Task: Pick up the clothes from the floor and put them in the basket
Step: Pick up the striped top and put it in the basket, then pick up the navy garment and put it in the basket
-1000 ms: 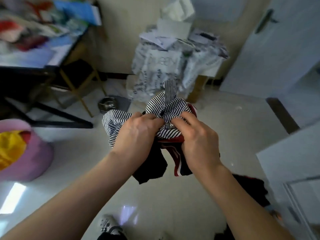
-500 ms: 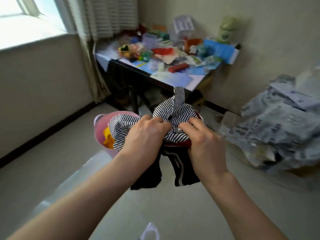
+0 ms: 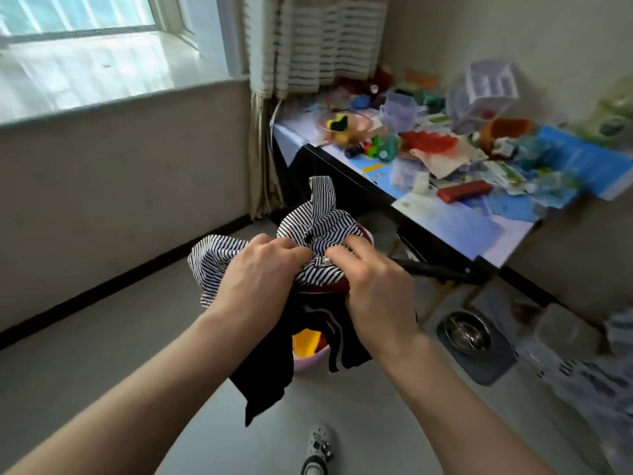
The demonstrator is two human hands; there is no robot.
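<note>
Black-and-white striped fabric (image 3: pixel 318 234) forms the top of a bundle of clothes held above the floor (image 3: pixel 102 354). The left hand (image 3: pixel 260 279) and right hand (image 3: pixel 376 289) both grip this bundle, fingers curled into the striped cloth, knuckles close together. A black garment (image 3: pixel 270 382) and a dark piece with white stripes (image 3: pixel 337 341) hang below the hands. The pink basket (image 3: pixel 310 363) stands on the floor beneath the hanging clothes, mostly hidden by them; a yellow item (image 3: pixel 305 342) lies inside it. A cluttered desk (image 3: pixel 479 234) stands to the right, next to the curtain (image 3: pixel 308 46). A metal bowl (image 3: pixel 467 332) rests on a grey mat (image 3: pixel 493 368) near the desk. A shoe (image 3: pixel 318 450) shows at the bottom edge.
</note>
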